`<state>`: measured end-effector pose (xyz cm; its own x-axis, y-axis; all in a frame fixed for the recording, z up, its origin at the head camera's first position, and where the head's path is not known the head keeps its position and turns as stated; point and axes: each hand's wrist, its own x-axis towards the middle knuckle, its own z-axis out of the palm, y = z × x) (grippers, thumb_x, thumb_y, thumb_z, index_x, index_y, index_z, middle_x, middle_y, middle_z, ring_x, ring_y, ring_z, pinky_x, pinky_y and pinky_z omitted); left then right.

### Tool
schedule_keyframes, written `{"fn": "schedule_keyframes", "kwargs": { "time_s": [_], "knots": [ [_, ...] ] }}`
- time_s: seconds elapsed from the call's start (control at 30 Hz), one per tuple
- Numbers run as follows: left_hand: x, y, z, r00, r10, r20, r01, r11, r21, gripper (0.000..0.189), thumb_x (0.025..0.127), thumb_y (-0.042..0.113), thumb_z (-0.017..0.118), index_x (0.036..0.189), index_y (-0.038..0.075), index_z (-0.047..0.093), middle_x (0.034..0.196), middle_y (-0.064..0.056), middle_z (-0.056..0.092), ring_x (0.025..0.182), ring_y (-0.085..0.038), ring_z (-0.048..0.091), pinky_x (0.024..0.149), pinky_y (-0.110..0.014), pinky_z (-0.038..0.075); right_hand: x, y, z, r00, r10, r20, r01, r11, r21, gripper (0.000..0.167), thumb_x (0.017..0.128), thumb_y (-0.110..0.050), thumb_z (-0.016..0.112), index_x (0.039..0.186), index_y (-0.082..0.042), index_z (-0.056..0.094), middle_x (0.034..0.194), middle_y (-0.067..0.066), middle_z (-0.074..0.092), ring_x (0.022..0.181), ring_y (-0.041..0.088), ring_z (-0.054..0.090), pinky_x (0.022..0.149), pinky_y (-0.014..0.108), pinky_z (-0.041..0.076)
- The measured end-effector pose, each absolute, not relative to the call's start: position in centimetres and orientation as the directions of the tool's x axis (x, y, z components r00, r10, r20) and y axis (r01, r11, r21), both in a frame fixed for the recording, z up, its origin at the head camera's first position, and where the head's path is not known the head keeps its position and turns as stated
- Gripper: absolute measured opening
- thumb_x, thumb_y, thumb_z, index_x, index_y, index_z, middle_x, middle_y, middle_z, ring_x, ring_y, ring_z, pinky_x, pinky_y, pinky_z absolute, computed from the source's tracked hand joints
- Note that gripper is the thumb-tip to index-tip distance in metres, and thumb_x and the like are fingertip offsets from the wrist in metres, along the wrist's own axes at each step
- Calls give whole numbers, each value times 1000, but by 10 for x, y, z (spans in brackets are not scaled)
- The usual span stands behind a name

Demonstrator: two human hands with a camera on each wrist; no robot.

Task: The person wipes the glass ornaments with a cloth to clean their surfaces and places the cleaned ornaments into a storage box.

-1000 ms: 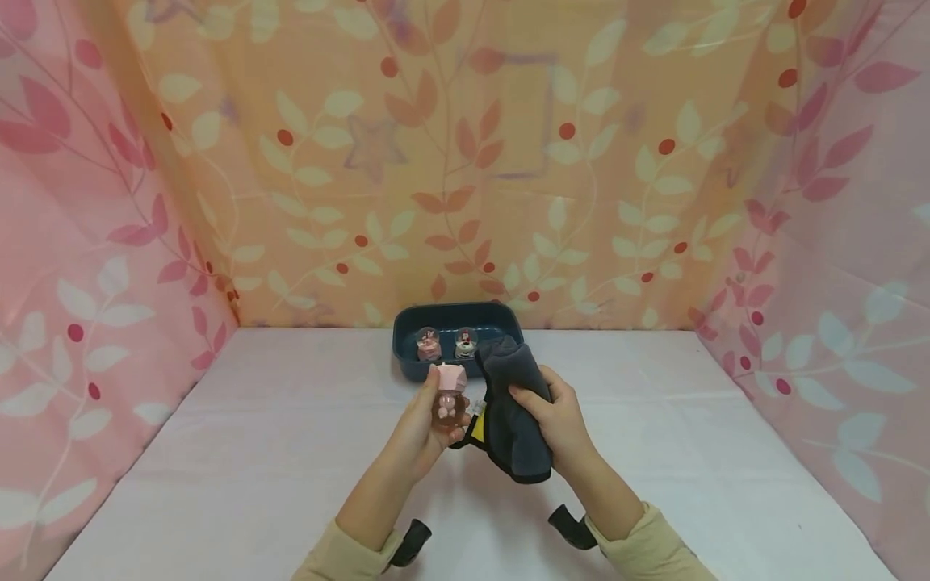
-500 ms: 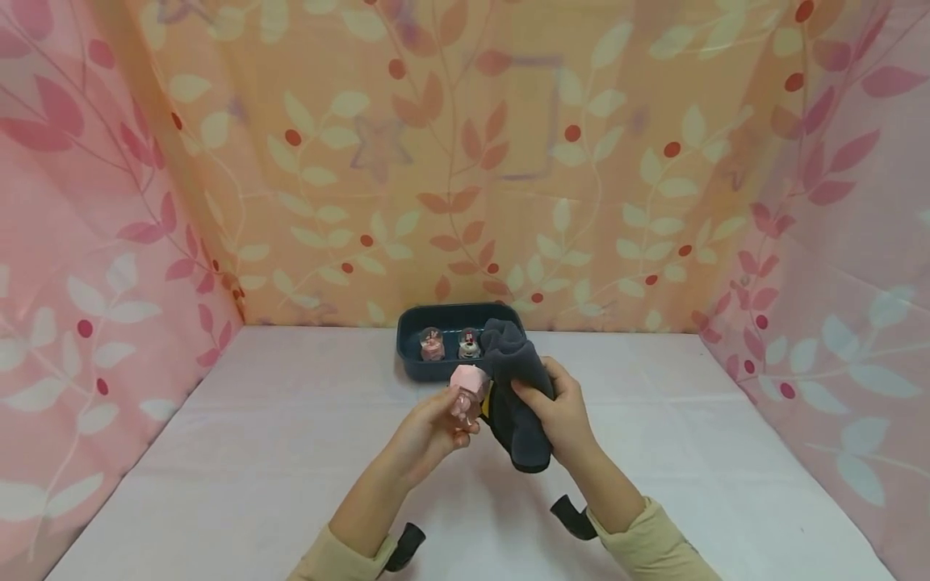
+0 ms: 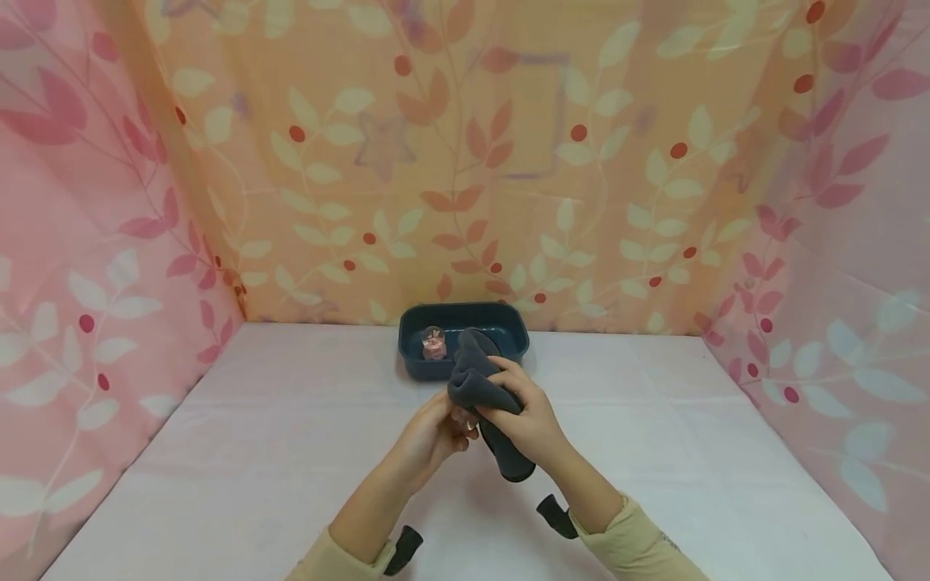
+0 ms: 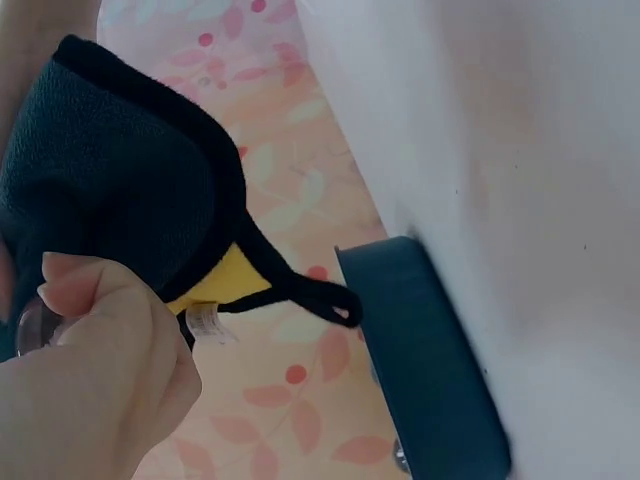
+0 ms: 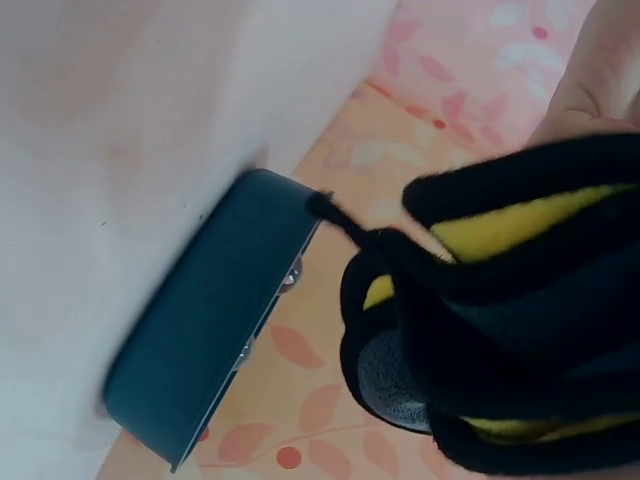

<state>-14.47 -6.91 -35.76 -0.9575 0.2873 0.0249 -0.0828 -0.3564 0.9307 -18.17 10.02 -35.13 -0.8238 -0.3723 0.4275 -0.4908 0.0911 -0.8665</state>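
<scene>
My left hand [image 3: 425, 442] holds a small snow globe [image 3: 463, 417] by its clear dome, which peeks out below the cloth. Its pink base is hidden under the dark grey cloth [image 3: 472, 387]. With bent fingers my right hand [image 3: 529, 415] grips that folded cloth and presses it over the globe. In the left wrist view, the clear dome [image 4: 36, 328] shows beside my left thumb. Black edging, a hanging loop [image 4: 335, 303] and a yellow underside [image 5: 520, 225] belong to the cloth.
Beyond the hands, a dark teal basin [image 3: 417, 369] stands at the back of the white table [image 3: 291, 420]. A pink snow globe [image 3: 434, 345] sits in its left part. In the right wrist view, two domes show past the rim. Patterned curtains [image 3: 327, 202] enclose the table.
The right hand has brought the cloth leftward onto the globe, covering its pink base. The left hand has tilted the globe and moved slightly right. The cloth now hides the basin's second globe.
</scene>
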Motion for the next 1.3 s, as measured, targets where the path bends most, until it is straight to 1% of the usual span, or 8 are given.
{"fn": "schedule_keyframes", "kwargs": {
  "time_s": [0.13, 0.23, 0.37, 0.47, 0.7, 0.93, 1.17, 1.3],
  "knots": [
    [-145, -68, -358, -956, 291, 23, -81, -341, 937, 30, 106, 23, 33, 80, 12, 41, 82, -2, 45, 75, -17, 48, 63, -27, 36, -183, 99, -353, -837, -322, 443, -496, 103, -862, 15, 85, 0, 70, 99, -3, 66, 136, 17, 52, 127, 41, 46, 96, 57, 41],
    [-145, -68, -359, -952, 303, 30, -82, -348, 934, 29, 106, 22, 32, 80, 11, 40, 80, -3, 41, 75, -17, 47, 62, -27, 35, -184, 97, -352, -849, -283, 445, -485, 85, -871, 15, 86, -1, 69, 100, -3, 65, 131, 16, 56, 120, 37, 52, 90, 48, 48],
    [-146, -68, -359, -951, 308, 19, -93, -347, 933, 29, 105, 22, 34, 79, 10, 41, 78, -3, 39, 73, -17, 47, 61, -27, 34, -186, 96, -351, -877, -236, 418, -446, 78, -892, 15, 87, -3, 69, 101, -3, 65, 107, 13, 64, 95, 28, 60, 74, 37, 52],
    [-145, -68, -359, -951, 308, 2, -107, -336, 936, 27, 104, 22, 34, 81, 10, 43, 78, -3, 41, 72, -17, 48, 60, -26, 34, -188, 96, -350, -904, -215, 369, -390, 66, -918, 16, 87, -4, 68, 103, -2, 64, 92, 12, 62, 81, 24, 60, 68, 35, 52],
    [-144, -67, -359, -957, 282, -68, -172, -364, 915, 23, 102, 22, 34, 99, 5, 48, 86, -4, 50, 71, -14, 49, 61, -24, 36, -193, 100, -348, -956, -151, 252, -249, -38, -968, 22, 89, -5, 66, 109, 2, 61, 93, 10, 60, 79, 20, 60, 67, 31, 52],
    [-144, -66, -356, -964, 240, -118, -211, -412, 886, 35, 102, 29, 35, 119, 0, 40, 95, -6, 47, 70, -12, 49, 64, -23, 40, -196, 109, -352, -980, -70, 188, -182, -93, -979, 22, 91, -4, 63, 112, 3, 59, 94, 11, 61, 81, 20, 63, 70, 30, 53],
    [-144, -66, -353, -967, 227, -115, -211, -466, 859, 39, 102, 30, 38, 126, 0, 37, 99, -7, 45, 71, -12, 50, 65, -21, 41, -186, 111, -354, -949, -32, 313, -309, -90, -947, 24, 88, -3, 65, 111, 2, 59, 95, 6, 61, 87, 20, 60, 75, 31, 51],
    [-144, -66, -352, -967, 237, -97, -206, -499, 842, 34, 103, 28, 34, 123, 0, 40, 99, -7, 47, 71, -13, 50, 65, -22, 42, -180, 109, -358, -876, -85, 475, -465, -118, -878, 27, 85, 4, 65, 108, -10, 65, 99, -3, 63, 92, 15, 59, 78, 28, 51]
  ]
}}
